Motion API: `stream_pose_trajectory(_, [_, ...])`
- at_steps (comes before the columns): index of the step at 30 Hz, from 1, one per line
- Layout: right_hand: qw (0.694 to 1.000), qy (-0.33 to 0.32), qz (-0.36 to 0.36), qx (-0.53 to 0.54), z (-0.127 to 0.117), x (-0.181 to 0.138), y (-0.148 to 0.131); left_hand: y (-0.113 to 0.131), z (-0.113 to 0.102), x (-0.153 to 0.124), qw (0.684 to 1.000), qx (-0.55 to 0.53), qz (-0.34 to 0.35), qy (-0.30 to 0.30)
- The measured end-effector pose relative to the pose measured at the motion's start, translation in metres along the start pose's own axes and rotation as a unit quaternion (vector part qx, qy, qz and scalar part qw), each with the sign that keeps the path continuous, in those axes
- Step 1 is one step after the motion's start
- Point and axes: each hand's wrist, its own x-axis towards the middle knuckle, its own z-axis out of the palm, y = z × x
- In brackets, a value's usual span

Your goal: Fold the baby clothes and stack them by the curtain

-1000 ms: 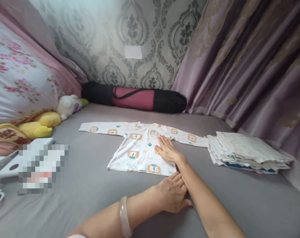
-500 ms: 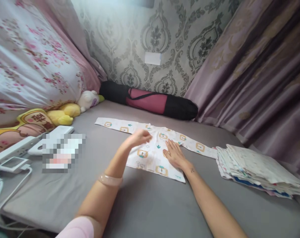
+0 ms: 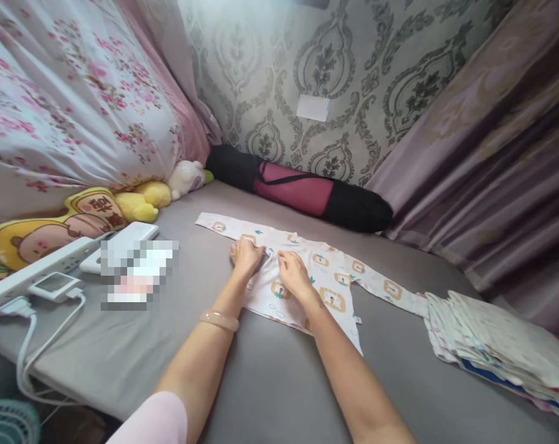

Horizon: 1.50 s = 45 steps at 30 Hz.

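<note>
A small white long-sleeved shirt (image 3: 332, 300) with tan and green prints is spread on the grey sheet, its sleeves stretched out to both sides. My left hand (image 3: 246, 258) is closed on the shirt's fabric by the left armhole. Across from it, my right hand (image 3: 294, 271) pinches the cloth at the chest. Between the two hands the fabric is slightly raised and creased. My forearms and hands cover part of the shirt's front, and the exact fold under the fingertips is hidden.
A stack of folded cloths (image 3: 505, 345) lies at the right, touching the right sleeve. A black and pink bag (image 3: 297, 188) lies along the wall. Plush toys (image 3: 143, 200), a power strip (image 3: 43, 271), a white charger (image 3: 55, 287) with cable and a blurred-out object are at the left.
My right hand, earlier flat on the shirt, has moved left and now pinches the cloth. My left hand has come down onto the fabric. The shirt's body is more creased, and the view has shifted.
</note>
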Motion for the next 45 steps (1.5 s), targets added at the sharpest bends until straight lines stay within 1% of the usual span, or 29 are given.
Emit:
stream_pose_trajectory(3, [1.0, 0.01, -0.002, 0.001, 0.025, -0.006, -0.008, 0.003, 0.005, 0.0, 1.0, -0.002, 0.0, 0.015])
stream_pose_trajectory(5, [1.0, 0.011, 0.016, -0.018, 0.037, -0.013, -0.009, 0.004, 0.01, 0.0, 1.0, -0.009, 0.004, 0.029])
stream_pose_trajectory(9, [0.997, 0.008, 0.057, -0.057, 0.05, -0.021, -0.012, 0.005, 0.019, 0.002, 0.999, -0.016, 0.004, 0.044])
stream_pose_trajectory(12, [0.996, -0.008, 0.061, -0.065, 0.048, -0.021, -0.017, 0.006, 0.023, 0.003, 0.999, -0.019, 0.006, 0.044])
stream_pose_trajectory(15, [0.996, -0.027, 0.065, -0.061, 0.043, -0.019, -0.02, 0.007, 0.022, 0.004, 0.999, -0.021, 0.008, 0.035])
stream_pose_trajectory(18, [0.995, -0.034, 0.071, -0.055, 0.039, -0.019, -0.021, 0.008, 0.015, 0.007, 0.999, -0.028, 0.015, 0.005])
stream_pose_trajectory(23, [0.997, -0.025, 0.065, -0.046, 0.039, -0.021, -0.021, 0.011, 0.0, 0.014, 0.997, -0.034, 0.058, -0.045])
stream_pose_trajectory(26, [0.996, -0.036, 0.067, -0.046, 0.038, -0.021, -0.021, 0.013, -0.005, 0.017, 0.995, -0.023, 0.078, -0.057])
stream_pose_trajectory(30, [0.994, -0.066, 0.067, -0.053, 0.036, -0.021, -0.023, 0.018, -0.005, 0.019, 0.993, 0.009, 0.105, -0.056])
stream_pose_trajectory(35, [0.993, -0.087, 0.062, -0.056, 0.033, -0.021, -0.024, 0.021, 0.005, 0.016, 0.988, 0.065, 0.141, -0.025])
stream_pose_trajectory(40, [0.994, -0.073, 0.054, -0.056, 0.034, -0.023, -0.024, 0.016, 0.015, 0.006, 0.975, 0.104, 0.195, -0.024])
stream_pose_trajectory(45, [0.996, -0.054, 0.039, -0.056, 0.033, -0.026, -0.024, 0.009, 0.015, 0.002, 0.956, 0.164, 0.244, -0.025])
